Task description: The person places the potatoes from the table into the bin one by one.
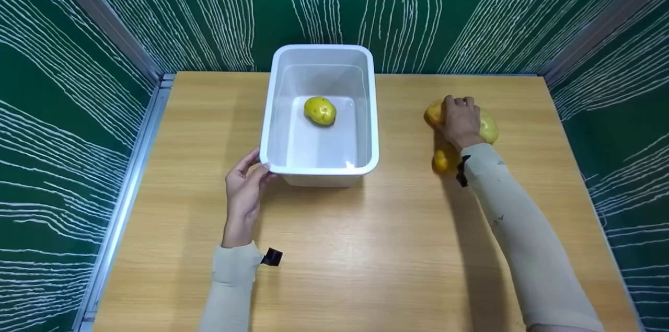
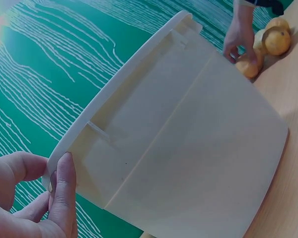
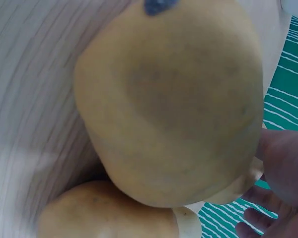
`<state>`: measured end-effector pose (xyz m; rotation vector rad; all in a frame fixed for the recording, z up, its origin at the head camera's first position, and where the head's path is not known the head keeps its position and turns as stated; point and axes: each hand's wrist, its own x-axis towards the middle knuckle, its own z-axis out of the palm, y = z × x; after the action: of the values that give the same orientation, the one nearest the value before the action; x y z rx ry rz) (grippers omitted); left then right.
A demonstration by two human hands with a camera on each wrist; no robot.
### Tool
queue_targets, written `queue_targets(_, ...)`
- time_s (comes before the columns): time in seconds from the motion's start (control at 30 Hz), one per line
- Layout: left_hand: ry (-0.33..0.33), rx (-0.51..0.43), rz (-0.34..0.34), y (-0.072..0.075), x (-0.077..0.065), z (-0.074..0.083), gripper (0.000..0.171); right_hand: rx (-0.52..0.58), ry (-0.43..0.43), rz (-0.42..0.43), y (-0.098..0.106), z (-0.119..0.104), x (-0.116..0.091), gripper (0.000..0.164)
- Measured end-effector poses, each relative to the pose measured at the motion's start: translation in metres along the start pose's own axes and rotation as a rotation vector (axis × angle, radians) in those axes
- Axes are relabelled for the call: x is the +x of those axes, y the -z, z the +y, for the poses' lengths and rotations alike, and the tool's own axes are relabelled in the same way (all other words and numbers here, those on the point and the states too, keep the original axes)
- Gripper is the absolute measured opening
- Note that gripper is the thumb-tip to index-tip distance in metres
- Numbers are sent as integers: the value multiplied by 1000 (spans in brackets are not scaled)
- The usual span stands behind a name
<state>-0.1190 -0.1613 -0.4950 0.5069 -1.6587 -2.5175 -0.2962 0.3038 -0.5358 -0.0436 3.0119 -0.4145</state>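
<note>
A deep white plastic bin (image 1: 325,171) stands at the back middle of the table, with one yellow potato (image 1: 320,111) lying on its floor. My left hand (image 1: 244,193) pinches the near left corner of the bin's rim, thumb and fingers on either side of the lip. Off to the right, my right hand (image 1: 460,123) reaches over a group of potatoes (image 1: 488,127) and grips one potato (image 2: 247,66) with curled fingers. Close to the right wrist camera, a large potato (image 3: 174,104) with a dark patch hides much of the fingers.
The wooden table (image 1: 324,248) has green walls (image 1: 345,2) with white wavy lines on its back and sides. A metal rail (image 1: 123,191) runs along the left edge. Another small potato (image 1: 443,160) lies near the right wrist.
</note>
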Motion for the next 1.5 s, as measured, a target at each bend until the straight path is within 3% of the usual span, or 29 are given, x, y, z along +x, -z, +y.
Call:
queue_targets(0.4,19,5,12,0,1,0,49,-53,60,26,2,3,0,58)
queue_targets(0.57,3,3,2,0,0,0,50,-19,60,32,10,-3,0,60)
queue_targets(0.77,-49,-20,-30,1,-1,-2,49,-32,67,35,21,-11,-1,75)
queue_targets(1.0,-51,-19,-14,0,-1,-2,50,-15,94,42,30,-21,-2,85)
queue_targets(1.23,-30,-20,8,-1,-1,-1,48,-48,164,83,36,-27,-1,58)
queue_targets(1.5,-25,-21,6,-1,0,-2,48,-78,217,140,42,-38,-1,54)
